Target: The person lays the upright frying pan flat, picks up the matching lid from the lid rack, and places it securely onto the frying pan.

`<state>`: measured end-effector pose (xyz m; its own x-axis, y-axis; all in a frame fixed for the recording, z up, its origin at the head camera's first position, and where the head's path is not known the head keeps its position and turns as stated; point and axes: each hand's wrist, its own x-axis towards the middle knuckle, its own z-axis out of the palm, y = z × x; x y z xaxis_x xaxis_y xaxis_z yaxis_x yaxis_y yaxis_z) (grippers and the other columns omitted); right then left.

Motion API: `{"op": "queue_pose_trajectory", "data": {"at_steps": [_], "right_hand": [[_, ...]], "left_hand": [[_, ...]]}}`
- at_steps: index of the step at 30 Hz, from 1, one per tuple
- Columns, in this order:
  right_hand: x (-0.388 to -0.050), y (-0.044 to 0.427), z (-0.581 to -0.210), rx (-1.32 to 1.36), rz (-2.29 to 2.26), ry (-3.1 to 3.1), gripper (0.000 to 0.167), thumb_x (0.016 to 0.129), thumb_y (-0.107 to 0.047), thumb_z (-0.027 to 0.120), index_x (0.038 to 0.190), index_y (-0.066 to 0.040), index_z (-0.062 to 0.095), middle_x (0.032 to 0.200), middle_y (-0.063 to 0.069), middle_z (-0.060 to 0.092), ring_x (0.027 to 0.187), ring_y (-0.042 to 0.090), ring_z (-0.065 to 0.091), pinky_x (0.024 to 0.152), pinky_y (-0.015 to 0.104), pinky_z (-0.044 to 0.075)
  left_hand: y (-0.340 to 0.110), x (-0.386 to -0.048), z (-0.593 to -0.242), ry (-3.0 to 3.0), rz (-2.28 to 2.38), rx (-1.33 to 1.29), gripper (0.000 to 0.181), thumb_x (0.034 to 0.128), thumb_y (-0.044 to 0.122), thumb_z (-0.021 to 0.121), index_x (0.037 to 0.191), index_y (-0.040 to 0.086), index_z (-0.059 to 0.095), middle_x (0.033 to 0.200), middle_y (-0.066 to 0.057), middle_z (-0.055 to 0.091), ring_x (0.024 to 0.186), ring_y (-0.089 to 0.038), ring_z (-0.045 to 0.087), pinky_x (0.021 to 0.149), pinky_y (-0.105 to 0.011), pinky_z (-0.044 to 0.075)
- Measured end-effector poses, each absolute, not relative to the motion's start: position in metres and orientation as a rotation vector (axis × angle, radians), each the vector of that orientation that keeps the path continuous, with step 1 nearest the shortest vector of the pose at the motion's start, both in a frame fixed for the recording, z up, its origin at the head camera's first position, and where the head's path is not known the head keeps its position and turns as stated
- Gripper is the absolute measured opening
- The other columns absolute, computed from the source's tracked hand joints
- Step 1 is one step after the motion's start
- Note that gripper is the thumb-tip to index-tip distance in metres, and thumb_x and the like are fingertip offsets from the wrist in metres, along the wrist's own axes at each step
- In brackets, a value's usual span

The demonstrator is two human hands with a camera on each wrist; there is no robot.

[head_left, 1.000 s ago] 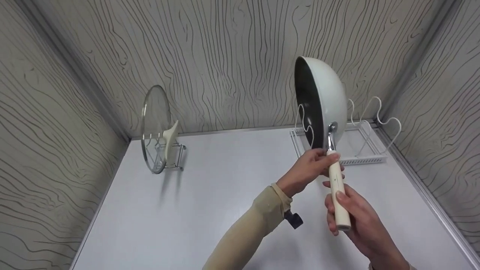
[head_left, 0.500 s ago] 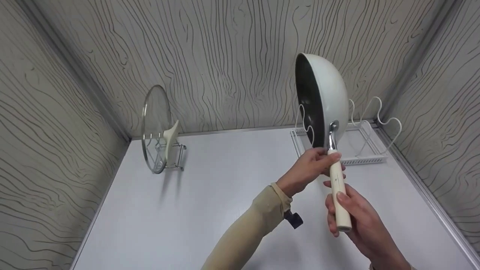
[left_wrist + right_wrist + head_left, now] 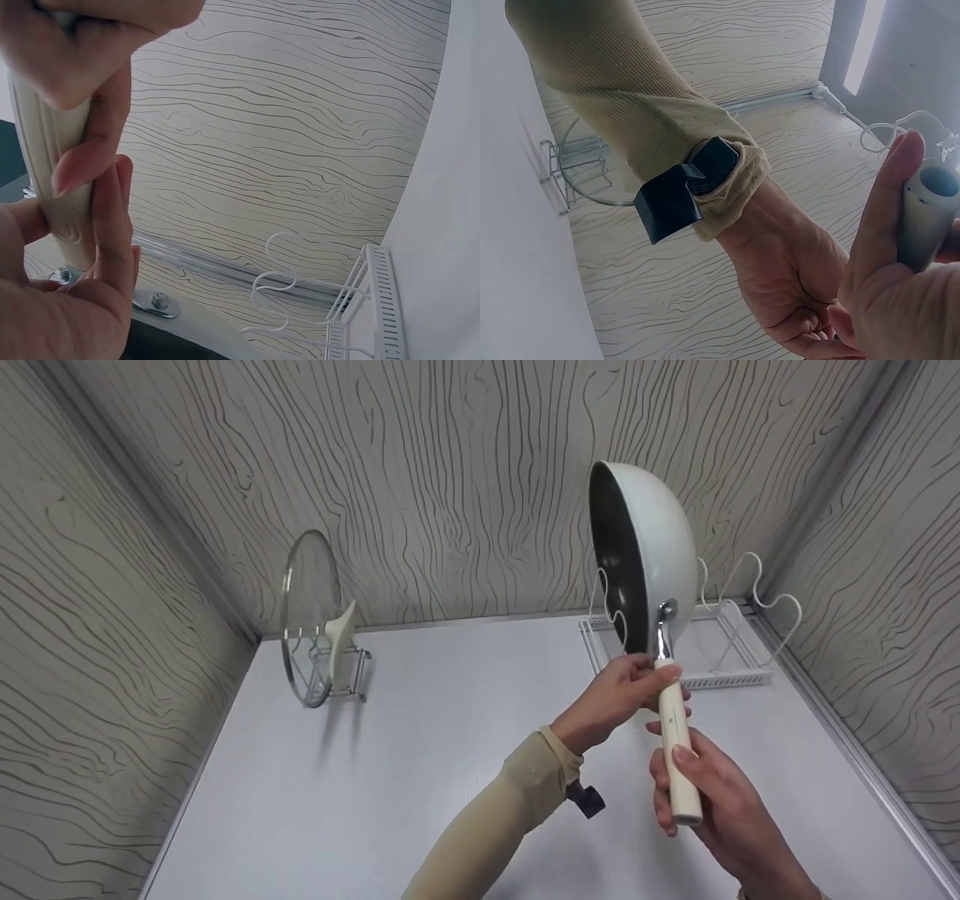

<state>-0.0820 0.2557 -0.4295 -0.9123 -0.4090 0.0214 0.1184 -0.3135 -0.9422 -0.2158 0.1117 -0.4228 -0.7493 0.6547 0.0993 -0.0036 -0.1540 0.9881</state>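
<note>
A white pan (image 3: 664, 540) with a dark inside is held up on its side, its cream handle (image 3: 678, 750) pointing down toward the person. The left hand (image 3: 619, 694) grips the top of the handle near the metal joint. Lower down, the right hand (image 3: 716, 795) holds the handle's end, thumb along it. In the left wrist view the left hand (image 3: 67, 292) pinches the handle (image 3: 56, 142) beside the joint. The right wrist view shows the right hand (image 3: 904, 300) round the handle's hollow end (image 3: 926, 217). Behind the pan is a white wire rack (image 3: 727, 681), partly hidden.
At the left, a glass lid (image 3: 311, 619) with a cream knob stands upright in a small metal rack (image 3: 361, 675). Wood-patterned panels (image 3: 450, 495) enclose the white tabletop (image 3: 420, 750) at the back and sides.
The pan's bowl has risen slightly and tipped a little upward over the last second. Both hands keep their hold on the handle in nearly the same place.
</note>
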Motion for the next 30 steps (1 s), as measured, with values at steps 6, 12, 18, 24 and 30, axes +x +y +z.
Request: {"op": "queue_pose_trajectory", "data": {"at_steps": [6, 12, 18, 24, 30], "right_hand": [[-0.0816, 0.2568, -0.4314, -0.424, -2.297, 1.569, 0.042, 0.116, -0.02, 0.024, 0.154, -0.005, 0.016, 0.097, -0.002, 0.059, 0.071, 0.014, 0.068, 0.061, 0.027, 0.059], [-0.0819, 0.2577, -0.4331, -0.497, -2.317, 1.514, 0.039, 0.115, -0.015, 0.02, 0.153, -0.011, 0.024, 0.098, -0.001, 0.059, 0.072, 0.015, 0.07, 0.062, 0.028, 0.06], [-0.0807, 0.2579, -0.4324, -0.475, -2.304, 1.53, 0.038, 0.116, -0.016, 0.021, 0.153, -0.012, 0.024, 0.099, -0.001, 0.06, 0.073, 0.015, 0.07, 0.062, 0.028, 0.06], [-0.079, 0.2564, -0.4292, -0.435, -2.288, 1.575, 0.042, 0.116, -0.018, 0.024, 0.155, -0.005, 0.015, 0.098, -0.001, 0.059, 0.072, 0.015, 0.069, 0.061, 0.028, 0.06], [-0.0769, 0.2543, -0.4261, -0.409, -2.28, 1.626, 0.044, 0.116, -0.019, 0.026, 0.154, -0.001, 0.013, 0.097, -0.001, 0.06, 0.07, 0.014, 0.069, 0.06, 0.027, 0.06]], "left_hand": [[0.111, -0.2148, -0.4226, 1.661, 1.958, 0.755, 0.027, 0.106, 0.03, 0.059, 0.119, 0.007, 0.062, 0.102, -0.012, 0.077, 0.083, -0.011, 0.075, 0.087, -0.025, 0.057], [0.1093, -0.2144, -0.4224, 1.638, 1.971, 0.749, 0.026, 0.1057, 0.029, 0.059, 0.119, 0.007, 0.062, 0.095, -0.001, 0.076, 0.084, -0.011, 0.075, 0.087, -0.025, 0.057], [0.1091, -0.2131, -0.4213, 1.646, 1.969, 0.763, 0.031, 0.1058, 0.029, 0.059, 0.123, 0.003, 0.061, 0.095, -0.001, 0.076, 0.083, -0.011, 0.075, 0.088, -0.026, 0.057], [0.1091, -0.2119, -0.4206, 1.628, 1.981, 0.783, 0.025, 0.106, 0.029, 0.059, 0.119, 0.008, 0.061, 0.095, -0.001, 0.076, 0.084, -0.011, 0.075, 0.087, -0.025, 0.057], [0.1087, -0.2106, -0.419, 1.624, 1.98, 0.782, 0.025, 0.1061, 0.029, 0.059, 0.12, 0.008, 0.061, 0.095, -0.002, 0.076, 0.085, -0.011, 0.075, 0.087, -0.025, 0.057]]}}
